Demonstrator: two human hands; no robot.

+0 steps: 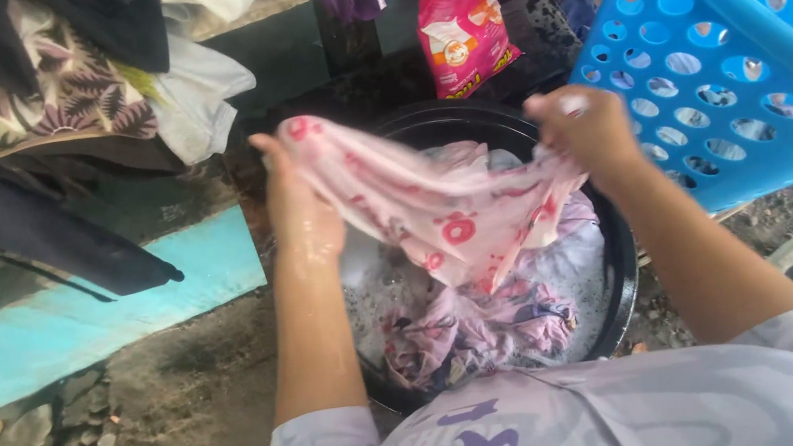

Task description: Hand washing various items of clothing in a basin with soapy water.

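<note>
Item: wet pink cloth with red print, centre of frame, stretched between my hands above the black wash basin. My left hand has its grip closed on one end, my right hand pinched tight on the other. Soapy laundry below; blue perforated basket upper right.

Pale lilac short-sleeved shirt, purple markings; forearms bare.
</note>
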